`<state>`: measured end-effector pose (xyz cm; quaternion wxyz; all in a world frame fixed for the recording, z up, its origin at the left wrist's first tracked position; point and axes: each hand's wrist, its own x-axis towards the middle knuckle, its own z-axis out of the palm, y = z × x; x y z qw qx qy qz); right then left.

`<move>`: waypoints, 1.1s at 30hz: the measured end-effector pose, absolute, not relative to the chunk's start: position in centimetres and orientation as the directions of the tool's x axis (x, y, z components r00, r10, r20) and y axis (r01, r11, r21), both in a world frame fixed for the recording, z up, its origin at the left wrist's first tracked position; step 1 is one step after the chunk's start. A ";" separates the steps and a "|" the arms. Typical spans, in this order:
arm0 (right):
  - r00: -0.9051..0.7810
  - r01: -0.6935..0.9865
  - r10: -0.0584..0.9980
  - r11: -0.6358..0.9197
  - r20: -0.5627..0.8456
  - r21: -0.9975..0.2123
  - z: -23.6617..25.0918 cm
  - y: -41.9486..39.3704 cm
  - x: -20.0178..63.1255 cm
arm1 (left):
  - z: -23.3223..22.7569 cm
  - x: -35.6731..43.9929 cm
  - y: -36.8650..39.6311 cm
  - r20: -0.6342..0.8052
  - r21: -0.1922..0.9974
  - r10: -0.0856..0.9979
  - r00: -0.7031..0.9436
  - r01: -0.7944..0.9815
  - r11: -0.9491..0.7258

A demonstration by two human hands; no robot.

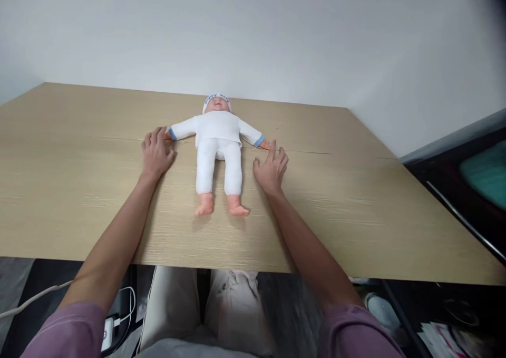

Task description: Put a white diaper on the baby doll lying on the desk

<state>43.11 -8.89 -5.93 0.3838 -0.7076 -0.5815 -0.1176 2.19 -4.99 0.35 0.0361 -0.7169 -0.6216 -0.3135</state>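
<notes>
Both open hands — left hand (156,152), right hand (271,169) — flanking doll (219,147).

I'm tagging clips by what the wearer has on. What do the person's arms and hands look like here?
Both forearms are bare, with short mauve-purple sleeves ending above the elbows. The left hand and right hand wear no gloves; no rings, watch or bracelets are visible. Light beige trousers show below the table edge.
</notes>
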 end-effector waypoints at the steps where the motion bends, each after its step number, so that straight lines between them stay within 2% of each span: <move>1: 0.296 0.911 0.738 -0.027 0.607 -0.412 -5.9 -9.9 42.6 | 0.3 2.6 -6.1 0.494 0.339 0.869 0.033 0.913 -0.228; 7: 0.243 0.905 0.808 0.010 0.537 -0.425 -4.5 -18.4 40.0 | 1.0 5.5 -14.2 0.457 0.337 0.884 0.097 0.901 -0.273; 11: 0.156 0.887 0.831 0.120 0.533 -0.447 -3.1 -28.2 39.7 | 0.8 5.2 -24.0 0.441 0.396 0.890 0.114 0.865 -0.307; 15: 0.179 0.777 0.776 0.266 0.605 -0.571 -5.8 -41.4 40.9 | -5.6 2.7 -38.8 0.400 0.488 0.861 0.314 0.723 -0.490; 16: 0.188 0.750 0.756 0.301 0.626 -0.588 -7.4 -44.5 41.2 | -7.7 2.5 -42.4 0.360 0.510 0.835 0.416 0.662 -0.549; 18: 0.243 0.706 0.760 0.288 0.603 -0.647 -11.3 -49.4 41.3 | -11.5 3.4 -48.0 0.275 0.628 0.775 0.570 0.504 -0.593; 20: 0.423 0.643 0.793 0.078 0.439 -0.762 -14.9 -52.3 40.9 | -13.8 5.7 -51.0 0.109 0.795 0.875 0.472 0.487 -0.362; 22: 0.486 0.521 0.859 -0.133 0.164 -0.843 -17.2 -53.2 39.9 | -14.7 8.5 -51.4 -0.097 0.897 0.942 0.321 0.438 -0.057; 23: 0.481 0.459 0.876 -0.219 0.034 -0.861 -17.8 -53.1 39.2 | -14.9 9.9 -50.9 -0.191 0.919 0.941 0.279 0.387 0.072; 25: 0.459 0.365 0.876 -0.339 -0.149 -0.867 -18.0 -52.4 38.0 | -15.1 12.4 -49.2 -0.318 0.934 0.908 0.272 0.254 0.251; 28: 0.478 0.297 0.831 -0.458 -0.284 -0.838 -16.3 -50.7 36.4 | -15.6 15.3 -46.5 -0.438 0.895 0.855 0.276 0.048 0.443; 31: 0.406 0.177 0.813 -0.518 -0.418 -0.837 -13.2 -49.8 35.3 | -14.8 17.3 -45.2 -0.513 0.831 0.811 0.282 -0.073 0.551; 33: 0.304 0.064 0.832 -0.505 -0.465 -0.861 -10.0 -50.2 35.1 | -12.5 17.7 -45.7 -0.532 0.800 0.787 0.314 -0.118 0.588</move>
